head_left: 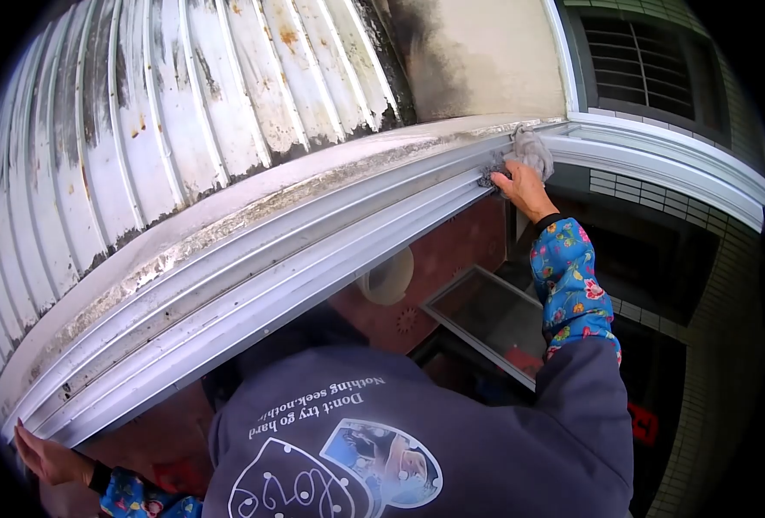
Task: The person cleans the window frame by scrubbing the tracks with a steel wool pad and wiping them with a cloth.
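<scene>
My right hand [529,192] is closed on a bunched grey rag [533,154], at the far right end of the silver window track [253,242]. A darker, crumpled bit [491,174] sticks out by the thumb; whether it belongs to the rag I cannot tell. At the lower left, my left hand [50,457] has its fingers stretched out against the track's other end and holds nothing. Grime and dark specks lie along the track's grooves. Both forearms wear blue floral sleeve covers [572,281].
Beyond the track runs a weathered ledge [166,259], then a rusty corrugated metal roof [166,104]. White window frame [667,160] continues on the right. Below my arm are a framed panel [486,319] and a pale round container [387,278] on a reddish floor.
</scene>
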A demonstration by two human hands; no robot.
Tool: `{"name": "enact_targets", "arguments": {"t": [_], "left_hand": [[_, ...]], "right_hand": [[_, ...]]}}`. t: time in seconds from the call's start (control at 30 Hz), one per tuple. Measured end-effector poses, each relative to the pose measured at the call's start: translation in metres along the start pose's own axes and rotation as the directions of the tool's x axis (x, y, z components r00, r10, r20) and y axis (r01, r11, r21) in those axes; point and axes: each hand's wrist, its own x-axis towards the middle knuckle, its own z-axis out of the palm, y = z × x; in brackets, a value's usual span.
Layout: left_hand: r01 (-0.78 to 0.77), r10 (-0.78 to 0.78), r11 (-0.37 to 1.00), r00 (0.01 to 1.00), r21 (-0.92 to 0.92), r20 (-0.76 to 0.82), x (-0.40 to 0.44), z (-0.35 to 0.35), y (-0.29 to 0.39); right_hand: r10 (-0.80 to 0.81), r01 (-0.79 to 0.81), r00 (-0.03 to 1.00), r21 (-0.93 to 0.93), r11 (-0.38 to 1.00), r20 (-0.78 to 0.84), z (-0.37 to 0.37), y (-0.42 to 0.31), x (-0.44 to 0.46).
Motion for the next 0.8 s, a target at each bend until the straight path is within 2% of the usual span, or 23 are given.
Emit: {"name": "enact_targets", "arguments": {"t": [0.13, 0.17, 0.23, 0.33, 0.37, 0.47, 0.6, 0.67, 0.73, 0.77, 0.8], "left_hand": [[-0.053, 0.053, 0.996, 0.999, 0.068, -0.006, 0.004, -0.003, -0.01], [-0.08, 0.08, 0.994, 0.997, 0.071, -0.009, 0.004, -0.003, -0.013], [-0.141, 0.141, 0.987, 0.99, 0.074, 0.004, 0.007, -0.003, -0.016], [-0.084, 0.081, 0.994, 0.996, 0.072, 0.046, 0.005, -0.004, -0.006], [-0.065, 0.064, 0.994, 0.998, 0.089, 0.022, 0.007, -0.004, -0.006], [-0.037, 0.033, 0.992, 0.999, 0.121, 0.032, 0.007, 0.002, -0.006], [0.006, -0.005, 0.98, 1.0, 0.198, -0.003, 0.007, -0.006, -0.015], [-0.003, 0.003, 0.977, 1.0, 0.212, -0.001, 0.01, -0.009, -0.023], [-0.146, 0.131, 0.952, 0.989, 0.267, 0.073, 0.015, -0.016, -0.033], [-0.22, 0.193, 0.931, 0.974, 0.29, 0.117, 0.017, -0.018, -0.035], [-0.151, 0.134, 0.939, 0.988, 0.308, 0.076, 0.014, -0.02, -0.037]], "right_hand": [[0.008, -0.015, 0.992, 0.056, 0.998, 0.125, -0.011, -0.036, -0.004], [-0.084, 0.071, 0.987, 0.098, 0.993, 0.134, -0.009, -0.046, -0.004], [-0.151, 0.124, 0.972, 0.155, 0.98, 0.182, -0.014, -0.076, -0.013], [-0.219, 0.191, 0.963, 0.177, 0.966, 0.158, -0.011, -0.093, -0.019], [-0.169, 0.153, 0.968, 0.096, 0.984, 0.186, -0.016, -0.093, -0.018], [-0.154, 0.164, 0.985, -0.156, 0.974, 0.074, -0.002, -0.03, 0.002], [0.095, -0.077, 0.995, -0.367, 0.927, 0.03, 0.014, 0.063, 0.039], [0.112, -0.103, 0.994, -0.342, 0.934, 0.008, 0.015, 0.072, 0.049], [0.119, -0.108, 0.993, -0.316, 0.943, 0.015, 0.013, 0.07, 0.042], [0.067, -0.056, 0.997, -0.214, 0.975, 0.045, 0.009, 0.063, 0.038], [0.053, -0.036, 0.992, -0.137, 0.99, 0.117, 0.002, 0.056, 0.041]]}}
